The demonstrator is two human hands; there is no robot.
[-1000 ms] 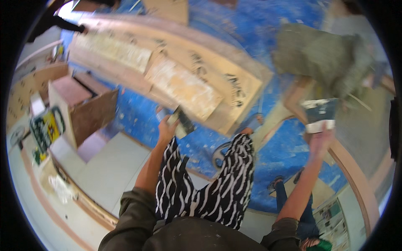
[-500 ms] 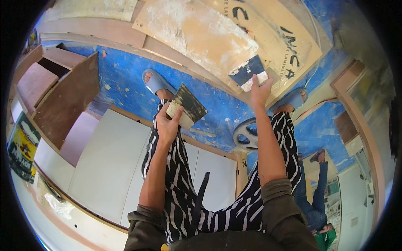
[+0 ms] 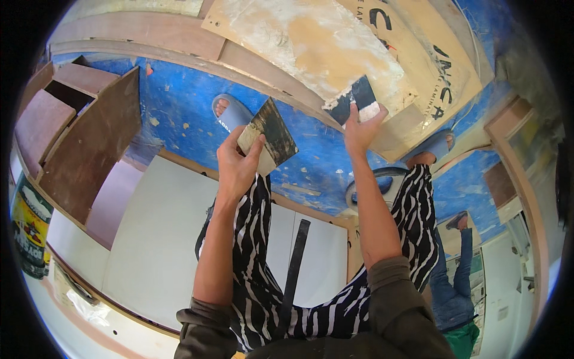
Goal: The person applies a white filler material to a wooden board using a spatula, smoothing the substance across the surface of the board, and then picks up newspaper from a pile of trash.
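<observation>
My left hand (image 3: 239, 158) grips a flat putty knife (image 3: 272, 133) by its pale end, thumb on top. Its dark, smeared blade tilts up to the right, above the blue floor sheet. In my right hand (image 3: 363, 128) is a second putty knife (image 3: 354, 99), dark with a white end. White paste clings along its left edge. This blade is over the near edge of a tan board (image 3: 311, 42), whose surface carries patchy white paste. Whether the blade touches the board I cannot tell.
Blue sheeting (image 3: 179, 102) with paste spots covers the floor. A brown wooden cabinet (image 3: 89, 143) stands at left, near a tin (image 3: 30, 227). White panels (image 3: 161, 233) lie close to me. A grey ring-shaped wheel (image 3: 353, 194) is by my right forearm. Another person (image 3: 451, 287) is at lower right.
My right hand has shifted slightly left with its putty knife. The left hand has risen a little, its knife tilting more upright. The whole view has shifted slightly.
</observation>
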